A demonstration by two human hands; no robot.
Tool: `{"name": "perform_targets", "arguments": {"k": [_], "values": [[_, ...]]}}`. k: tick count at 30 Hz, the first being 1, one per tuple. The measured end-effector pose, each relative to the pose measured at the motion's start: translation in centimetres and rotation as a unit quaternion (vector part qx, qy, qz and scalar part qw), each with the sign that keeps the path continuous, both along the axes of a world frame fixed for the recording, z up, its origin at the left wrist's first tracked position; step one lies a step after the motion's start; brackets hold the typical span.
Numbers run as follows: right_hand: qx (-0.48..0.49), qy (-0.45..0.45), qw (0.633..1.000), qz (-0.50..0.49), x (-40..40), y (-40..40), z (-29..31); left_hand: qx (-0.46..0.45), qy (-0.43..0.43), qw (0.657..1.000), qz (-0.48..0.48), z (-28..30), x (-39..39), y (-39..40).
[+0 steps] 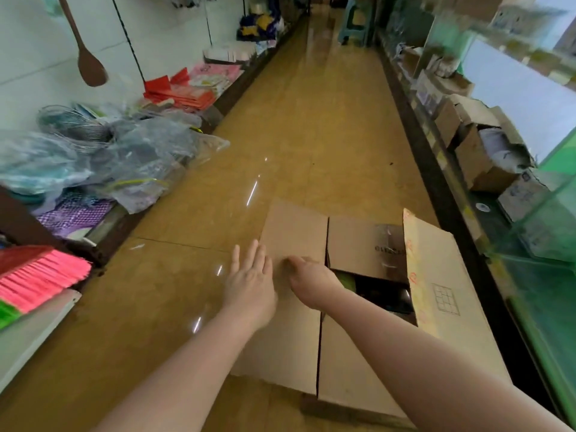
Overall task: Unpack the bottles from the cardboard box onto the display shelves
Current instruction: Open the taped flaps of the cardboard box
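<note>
Partly opened cardboard box [358,251] | contents dark, unclear | left hand [249,285] flat, right hand [311,282] curled on flap

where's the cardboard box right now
The cardboard box sits on the floor at lower right of the head view, flaps open, under both hands, beside the glass display case.

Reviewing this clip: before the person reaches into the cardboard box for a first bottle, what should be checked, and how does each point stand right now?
1. Cardboard box flaps folded back: partly; left flap still being pressed flat. Not ok.
2. Left hand free: open, holding nothing. Ok.
3. Right hand free: at the flap edge, fingers hidden. Cannot tell.
4. Bottles visible inside: only a dark gap with something green. Cannot tell.
5. Floor around the box clear: ok.
</note>
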State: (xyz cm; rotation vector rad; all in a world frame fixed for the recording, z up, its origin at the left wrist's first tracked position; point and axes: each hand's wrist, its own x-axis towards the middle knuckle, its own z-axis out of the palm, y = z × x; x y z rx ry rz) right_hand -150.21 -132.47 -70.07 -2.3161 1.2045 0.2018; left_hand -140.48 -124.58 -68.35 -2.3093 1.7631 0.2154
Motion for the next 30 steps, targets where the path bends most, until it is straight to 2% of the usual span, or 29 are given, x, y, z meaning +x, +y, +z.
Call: {"name": "perform_targets", "arguments": {"k": [5,8,12,17,22,27,30], "values": [[-0.033,0.062,0.997,0.011,1.3,1.0,-2.6,0.07,0.136,0.988,0.033,-4.9,1.0,1.1],[-0.023,0.075,0.997,0.012,1.0,1.0,-2.6,0.09,0.165,0.981,0.042,-6.0,0.6,0.7],[-0.024,0.056,0.998,-0.018,-0.9,-0.3,-0.8,0.003,0.155,0.988,0.018,-3.7,-1.2,-1.6],[-0.105,0.065,0.99,-0.064,-7.1,-3.0,1.7,-0.069,0.234,0.969,-0.03,-0.2,-7.6,-4.9],[-0.124,0.091,0.985,-0.081,-14.2,-4.4,2.0,-0.029,0.284,0.958,-0.039,-0.6,-14.5,-6.4],[-0.107,0.113,0.987,-0.027,-18.0,-5.0,1.4,-0.008,0.299,0.954,-0.014,-2.5,-18.7,-7.1],[-0.118,0.111,0.987,-0.003,-18.9,-5.3,1.0,-0.016,0.356,0.934,0.021,-2.8,-20.3,-7.7]]}}
